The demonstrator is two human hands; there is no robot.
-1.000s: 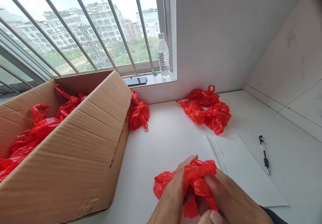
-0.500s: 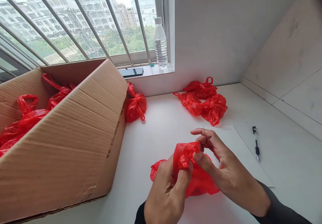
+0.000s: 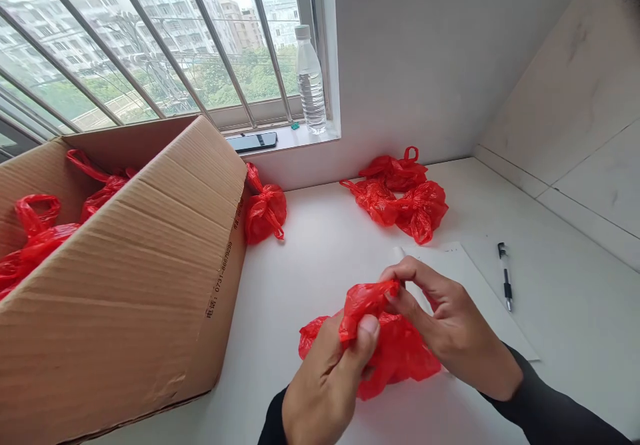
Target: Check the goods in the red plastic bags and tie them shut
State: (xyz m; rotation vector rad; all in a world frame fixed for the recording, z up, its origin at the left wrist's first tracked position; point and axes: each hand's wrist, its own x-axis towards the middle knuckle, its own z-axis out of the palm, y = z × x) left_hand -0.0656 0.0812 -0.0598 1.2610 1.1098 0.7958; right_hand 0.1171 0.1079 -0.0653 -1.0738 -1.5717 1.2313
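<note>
A crumpled red plastic bag [image 3: 400,358] rests on the white table in front of me, its upper part gathered up between my hands. My left hand [image 3: 333,372] is closed round the gathered neck, thumb pressed on top. The fingertips and thumb of my right hand [image 3: 440,312] pinch a bit of the same bag at its upper right. Whatever the bag contains cannot be made out. Beneath my right hand lies a sheet of white paper [image 3: 480,298], partly covered.
A large cardboard box [image 3: 165,265] with several red bags [image 3: 47,238] stands at left. One knotted red bag [image 3: 266,212] sits beside it; more tied bags [image 3: 423,208] lie by the wall. A pen [image 3: 505,275] is at right. The sill holds a phone [image 3: 253,141] and water bottle [image 3: 311,85].
My right fingers, spread apart before, have closed in a pinch on the bag's upper edge. My left thumb has shifted over the gathered plastic. The view has moved slightly.
</note>
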